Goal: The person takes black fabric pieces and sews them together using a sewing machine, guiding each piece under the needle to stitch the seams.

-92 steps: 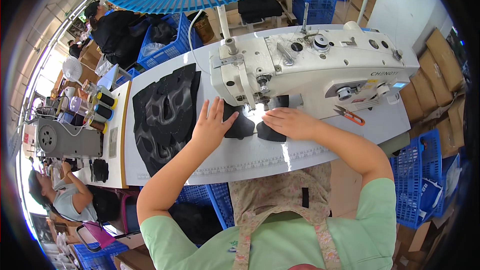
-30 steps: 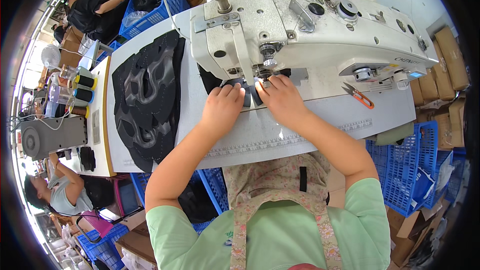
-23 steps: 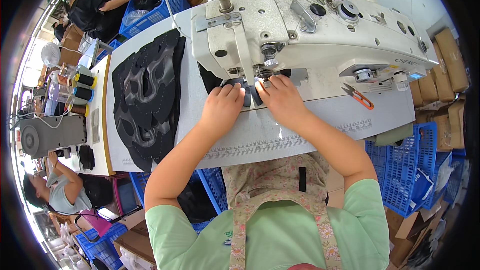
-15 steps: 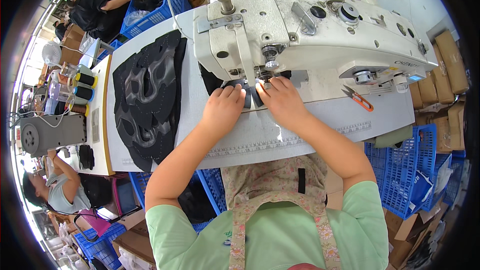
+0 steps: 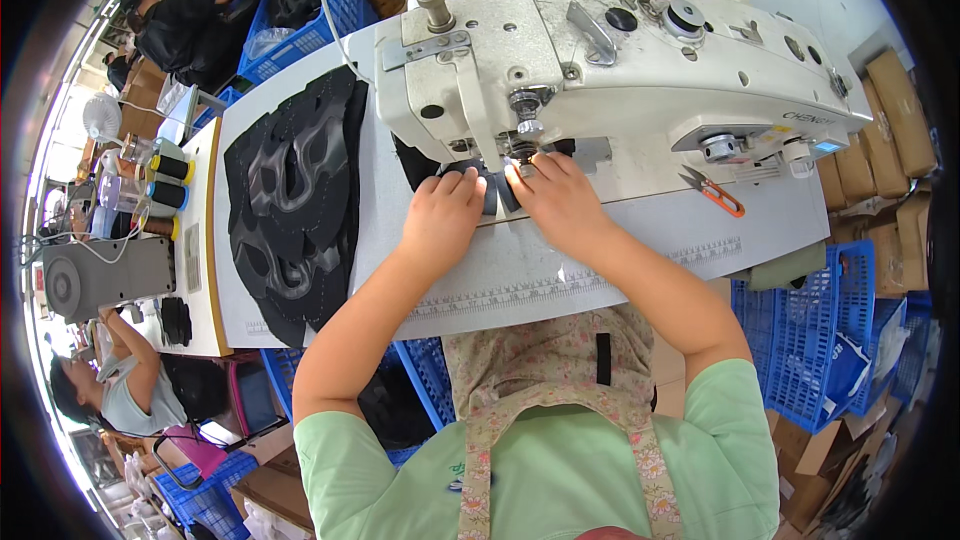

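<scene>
The white counter [image 5: 560, 270] is bare along its near edge, where a printed ruler strip runs. Its far half is filled by one white sewing machine [image 5: 620, 70], so the hands work in a narrow band beneath the machine head. One dark fabric piece [image 5: 492, 190] lies flat under the needle, mid-counter. The left hand [image 5: 443, 218] presses on it with fingers spread flat, no closed grip; the right hand [image 5: 558, 202] does likewise, fingertips just beside the presser foot. One stack of dark cut pieces [image 5: 295, 200] covers the counter's left end. One orange-handled snips [image 5: 715, 192] lies towards the right end.
</scene>
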Available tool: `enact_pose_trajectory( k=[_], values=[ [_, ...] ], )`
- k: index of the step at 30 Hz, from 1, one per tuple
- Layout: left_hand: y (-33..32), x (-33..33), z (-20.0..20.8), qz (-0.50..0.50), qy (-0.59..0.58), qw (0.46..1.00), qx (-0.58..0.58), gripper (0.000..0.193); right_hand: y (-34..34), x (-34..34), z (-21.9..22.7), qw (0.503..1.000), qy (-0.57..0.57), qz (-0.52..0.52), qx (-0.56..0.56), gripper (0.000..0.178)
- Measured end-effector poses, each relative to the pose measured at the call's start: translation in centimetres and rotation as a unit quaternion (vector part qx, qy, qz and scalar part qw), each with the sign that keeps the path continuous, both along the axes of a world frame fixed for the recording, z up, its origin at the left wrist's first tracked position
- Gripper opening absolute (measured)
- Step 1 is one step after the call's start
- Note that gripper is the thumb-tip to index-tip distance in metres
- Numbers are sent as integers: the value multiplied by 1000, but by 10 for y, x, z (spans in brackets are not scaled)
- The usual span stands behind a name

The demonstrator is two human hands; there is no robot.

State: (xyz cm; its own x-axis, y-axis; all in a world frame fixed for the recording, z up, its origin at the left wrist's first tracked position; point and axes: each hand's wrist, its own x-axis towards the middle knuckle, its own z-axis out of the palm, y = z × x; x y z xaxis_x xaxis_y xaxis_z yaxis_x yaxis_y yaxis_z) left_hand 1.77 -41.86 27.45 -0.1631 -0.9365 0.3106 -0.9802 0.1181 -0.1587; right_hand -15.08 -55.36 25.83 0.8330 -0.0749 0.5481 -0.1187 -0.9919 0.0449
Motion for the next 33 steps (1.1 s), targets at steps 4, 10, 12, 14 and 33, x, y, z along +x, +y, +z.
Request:
enact_pose_trajectory(
  k=[4,10,12,14,33],
  values=[
    [-1,1,0,1,-1,1000,-1,33,0,0,-3,1000,8,-2,8,15],
    [-1,0,1,-1,3,1000,-3,33,1,-1,-3,1000,15,-4,7,16],
    [0,0,1,1,3,1000,-1,33,2,-2,0,999,34,-6,40,36],
    [0,0,0,13,27,1000,10,37,2,-2,0,999,28,-8,34,35],
    [-7,-2,0,22,188,982,-10,13,0,-6,3,998,-3,-12,64,22]
  ],
)
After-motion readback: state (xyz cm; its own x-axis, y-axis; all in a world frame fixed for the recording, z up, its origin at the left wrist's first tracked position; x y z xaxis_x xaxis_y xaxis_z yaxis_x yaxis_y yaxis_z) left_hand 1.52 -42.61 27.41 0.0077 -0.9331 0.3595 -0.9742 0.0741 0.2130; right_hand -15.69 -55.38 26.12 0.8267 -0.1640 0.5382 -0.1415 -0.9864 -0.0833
